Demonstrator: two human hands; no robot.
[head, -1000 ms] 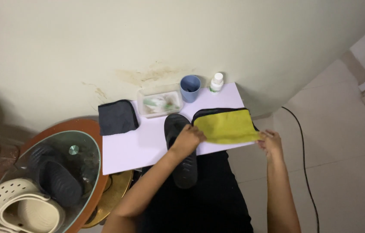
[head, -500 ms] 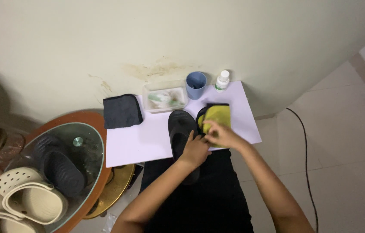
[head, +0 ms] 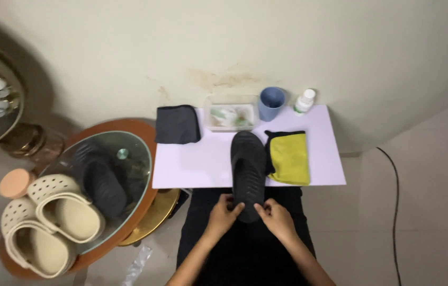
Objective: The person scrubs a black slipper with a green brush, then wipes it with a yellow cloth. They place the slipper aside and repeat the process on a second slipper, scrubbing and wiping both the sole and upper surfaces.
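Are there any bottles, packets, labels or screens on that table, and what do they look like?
Small bottle: far right corner of the white table, upright, white cap, green label.
Clear plastic container: far edge, left of the blue cup, rectangular, pale greenish contents.
No screens or signs.

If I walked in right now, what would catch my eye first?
Most likely the black slipper in the middle, its heel end gripped by the left hand and the right hand at the near edge of the white board. Beside it on the right lies a folded yellow cloth. Off to the left, cream clogs rest on a round glass table.
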